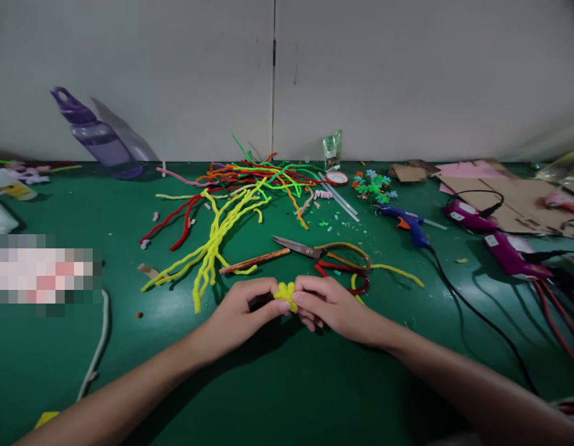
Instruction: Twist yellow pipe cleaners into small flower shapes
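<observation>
Between my two hands is a small yellow pipe-cleaner flower [286, 296] with bent, rounded petals. My left hand [250, 305] pinches its left side between thumb and fingers. On the opposite side, my right hand [331, 306] grips it with thumb and forefinger, the other fingers curled below. Just beyond my hands lie scissors [310, 249] with red handles, blades pointing left. A thin brown stick [254, 261] touches the blade area. Loose yellow pipe cleaners [217, 238] spread out ahead and to the left of my hands.
A pile of coloured pipe cleaners [268, 176] lies by the wall. To the right are a blue glue gun [410, 223] with its cord, purple devices [514, 257] with wires, and cardboard [514, 204]. A purple water bottle [103, 142] stands back left, on the green table [250, 396].
</observation>
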A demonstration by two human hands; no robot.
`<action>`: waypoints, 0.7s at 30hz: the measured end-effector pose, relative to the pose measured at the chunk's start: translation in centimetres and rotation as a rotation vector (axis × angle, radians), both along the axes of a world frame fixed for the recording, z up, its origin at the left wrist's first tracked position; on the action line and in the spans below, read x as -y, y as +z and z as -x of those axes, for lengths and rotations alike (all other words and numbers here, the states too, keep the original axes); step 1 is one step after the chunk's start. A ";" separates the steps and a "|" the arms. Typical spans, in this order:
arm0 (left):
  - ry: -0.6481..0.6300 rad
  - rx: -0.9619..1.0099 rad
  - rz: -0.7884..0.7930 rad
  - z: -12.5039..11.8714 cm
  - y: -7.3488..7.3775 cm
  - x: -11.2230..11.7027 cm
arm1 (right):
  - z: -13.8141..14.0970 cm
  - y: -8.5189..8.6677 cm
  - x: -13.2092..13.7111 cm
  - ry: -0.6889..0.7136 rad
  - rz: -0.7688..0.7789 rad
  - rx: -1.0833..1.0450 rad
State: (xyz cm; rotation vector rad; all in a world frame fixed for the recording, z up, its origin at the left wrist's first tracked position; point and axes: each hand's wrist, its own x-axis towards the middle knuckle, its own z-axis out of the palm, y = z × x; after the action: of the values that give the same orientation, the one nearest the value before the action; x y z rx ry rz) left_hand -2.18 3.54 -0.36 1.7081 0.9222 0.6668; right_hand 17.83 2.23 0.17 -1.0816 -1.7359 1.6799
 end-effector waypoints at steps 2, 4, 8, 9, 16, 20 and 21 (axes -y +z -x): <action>-0.057 -0.060 0.000 0.0 0.3 0.2 | -0.1 0.3 -0.1 0.008 -0.003 0.018; -0.154 -0.116 -0.015 0.1 0.6 0.3 | -0.2 0.6 -0.1 0.043 -0.005 0.041; -0.141 -0.094 -0.017 0.2 0.6 0.4 | -0.3 0.9 -0.1 0.106 -0.040 0.065; -0.101 -0.072 -0.001 0.2 0.6 0.4 | -0.3 0.8 -0.1 0.093 -0.056 0.064; -0.076 -0.040 0.058 0.2 0.3 0.3 | 0.1 0.1 0.2 -0.072 -0.082 -0.025; -0.047 -0.010 0.080 0.2 0.3 0.5 | 0.0 -0.4 0.2 -0.036 0.026 -0.080; -0.048 -0.006 0.077 0.3 0.3 0.5 | 0.0 -0.4 0.1 -0.012 0.058 -0.091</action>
State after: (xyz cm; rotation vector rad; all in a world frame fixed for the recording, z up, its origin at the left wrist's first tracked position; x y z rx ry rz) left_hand -2.45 3.04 -0.08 1.6593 0.8971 0.5874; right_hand 17.85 2.10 -0.24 -1.0223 -1.6304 1.7539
